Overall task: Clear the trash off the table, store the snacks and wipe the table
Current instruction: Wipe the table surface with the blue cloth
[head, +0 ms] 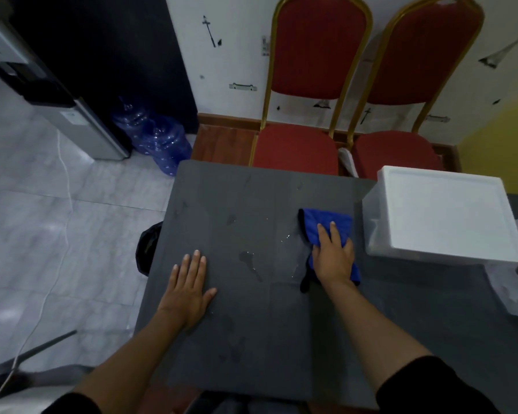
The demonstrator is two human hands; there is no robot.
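right hand (333, 258) presses straight fingers on the blue cloth (316, 224) at two o'clock, left hand (189, 291) flat on the tabletop (260, 348) at eight.

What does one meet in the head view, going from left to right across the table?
First a black bag at the left edge of the table → left hand flat on the top → wet patches → blue cloth under the right hand → white lidded box.

Matt grey table (251, 324), wet patches; fuzzy blue cloth (320, 222).
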